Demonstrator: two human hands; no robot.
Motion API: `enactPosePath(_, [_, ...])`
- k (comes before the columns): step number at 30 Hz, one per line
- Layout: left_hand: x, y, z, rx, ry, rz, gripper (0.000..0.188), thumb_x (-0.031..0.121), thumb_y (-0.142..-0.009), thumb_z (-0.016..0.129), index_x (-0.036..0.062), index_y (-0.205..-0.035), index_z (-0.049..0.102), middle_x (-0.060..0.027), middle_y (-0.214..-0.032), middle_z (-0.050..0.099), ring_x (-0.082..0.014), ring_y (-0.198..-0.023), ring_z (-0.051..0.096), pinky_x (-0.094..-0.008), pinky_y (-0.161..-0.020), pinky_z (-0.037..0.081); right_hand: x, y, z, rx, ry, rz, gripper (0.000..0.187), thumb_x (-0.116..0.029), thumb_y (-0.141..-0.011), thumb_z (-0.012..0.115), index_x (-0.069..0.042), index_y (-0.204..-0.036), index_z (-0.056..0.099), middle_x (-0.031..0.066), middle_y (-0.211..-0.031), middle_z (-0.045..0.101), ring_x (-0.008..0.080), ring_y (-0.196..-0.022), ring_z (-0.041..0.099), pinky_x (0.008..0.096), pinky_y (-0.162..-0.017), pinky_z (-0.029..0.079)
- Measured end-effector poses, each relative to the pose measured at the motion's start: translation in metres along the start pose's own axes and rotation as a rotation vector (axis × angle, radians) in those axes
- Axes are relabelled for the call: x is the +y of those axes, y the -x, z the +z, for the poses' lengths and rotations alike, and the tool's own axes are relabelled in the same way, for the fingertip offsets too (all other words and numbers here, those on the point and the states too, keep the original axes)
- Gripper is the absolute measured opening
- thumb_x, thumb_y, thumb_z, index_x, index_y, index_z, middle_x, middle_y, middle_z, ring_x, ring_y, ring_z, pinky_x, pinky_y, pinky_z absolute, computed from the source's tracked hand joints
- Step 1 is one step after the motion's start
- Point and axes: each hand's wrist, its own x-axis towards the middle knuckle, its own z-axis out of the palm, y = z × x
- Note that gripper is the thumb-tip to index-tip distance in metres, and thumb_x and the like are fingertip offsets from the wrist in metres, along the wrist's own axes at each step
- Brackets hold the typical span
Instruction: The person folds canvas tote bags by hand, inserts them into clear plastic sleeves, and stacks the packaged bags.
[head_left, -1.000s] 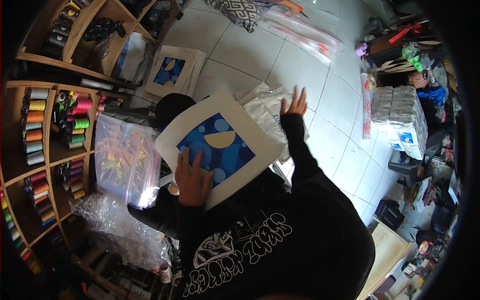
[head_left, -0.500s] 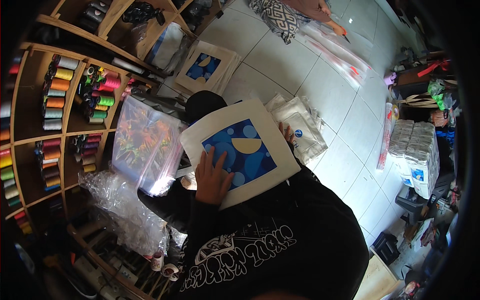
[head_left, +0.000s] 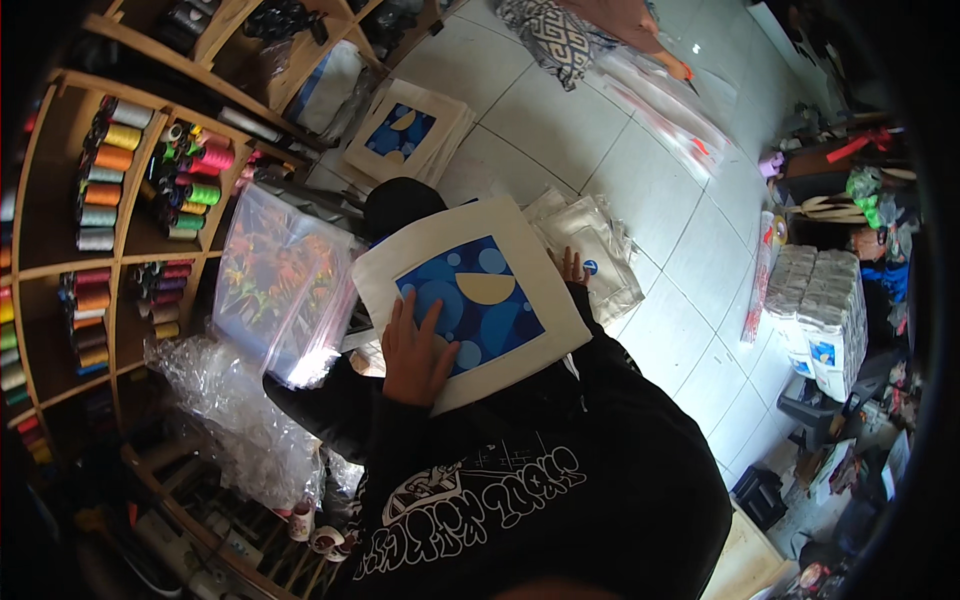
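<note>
A cream canvas bag (head_left: pixel 480 360) with a blue print of circles and a yellow half-moon lies tilted across my lap. My left hand (head_left: pixel 415 350) rests flat on the left side of its print, fingers spread. Beyond the bag's right edge shows my right hand (head_left: pixel 576 268), fingers raised and apart, with nothing visible in them; the bag hides part of that arm. Beside those fingers are folded cream bags (head_left: pixel 610 268) in clear plastic. Farther left on the floor sits a stack of matching printed bags (head_left: pixel 445 125).
Wooden shelves (head_left: pixel 125 270) of thread spools line the left. Clear plastic packets (head_left: pixel 285 270) and crumpled plastic (head_left: pixel 245 430) lie at my left. At the far right stands a wrapped bundle (head_left: pixel 818 310). A co-worker's hand (head_left: pixel 672 66) holds an orange-handled tool over plastic sheeting (head_left: pixel 665 120).
My right hand's fingers have lifted and spread beside the folded bags. My left hand stays on the printed bag. The co-worker's hand and tool have shifted slightly, and the whole view has moved a little.
</note>
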Motion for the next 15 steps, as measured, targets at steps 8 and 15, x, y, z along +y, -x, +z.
enactPosePath(8, [-0.004, 0.012, 0.009, 0.146, -0.012, -0.095, 0.065, 0.034, -0.076, 0.065, 0.0093, -0.131, 0.041, -0.0254, -0.138, 0.027, -0.0458, -0.127, 0.025, -0.0530, -0.098, 0.026, 0.029, 0.018, 0.011, 0.069, -0.050, 0.011, 0.051, -0.033, -0.089, 0.040, -0.039, -0.137, 0.026, 0.0079, -0.145, 0.024, 0.0311, -0.131, 0.028, 0.0684, -0.094, 0.021])
enactPosePath(15, [-0.026, 0.033, 0.004, 0.255, 0.170, -0.212, 0.064, 0.028, -0.076, 0.067, 0.0076, -0.130, 0.039, -0.0264, -0.134, 0.030, -0.0454, -0.125, 0.029, -0.0496, -0.099, 0.031, 0.045, -0.039, -0.048, -0.252, -0.081, 0.137, 0.064, -0.059, -0.084, 0.041, -0.037, -0.140, 0.019, 0.0058, -0.147, 0.022, 0.0304, -0.134, 0.022, 0.0674, -0.095, 0.021])
